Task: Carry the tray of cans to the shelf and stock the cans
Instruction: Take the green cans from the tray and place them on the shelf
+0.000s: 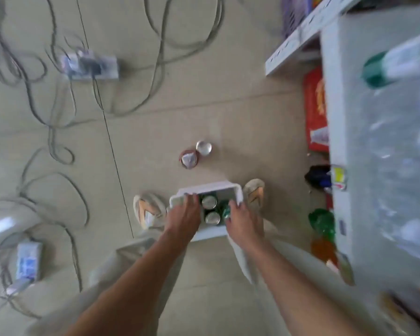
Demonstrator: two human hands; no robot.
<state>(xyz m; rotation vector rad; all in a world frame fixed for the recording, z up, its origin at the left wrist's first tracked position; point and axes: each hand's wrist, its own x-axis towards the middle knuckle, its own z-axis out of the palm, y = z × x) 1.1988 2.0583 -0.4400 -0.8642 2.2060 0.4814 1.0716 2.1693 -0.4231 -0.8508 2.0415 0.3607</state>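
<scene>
1. Cables are sprawling over the tiled floor (204, 112).
2. The white tray (209, 187) is sitting between the person's shoes.
3. The left hand (183, 215) is gripping the tray's left rim.
4. The right hand (243, 220) is closing on a green can (224, 209) inside the tray.

Grey cables (58, 132) loop across a pale tiled floor (204, 76), running to a white power strip (90, 65) near the top left. A second white power strip (28, 260) lies by the lower left edge. Two light-coloured slippers (149, 210) stand on the tiles, one at either side of the frame's centre. At the right, a red carton (315, 110) sits low on the floor, with blurred green plastic bottles (323, 220) nearer the lower edge.
</scene>
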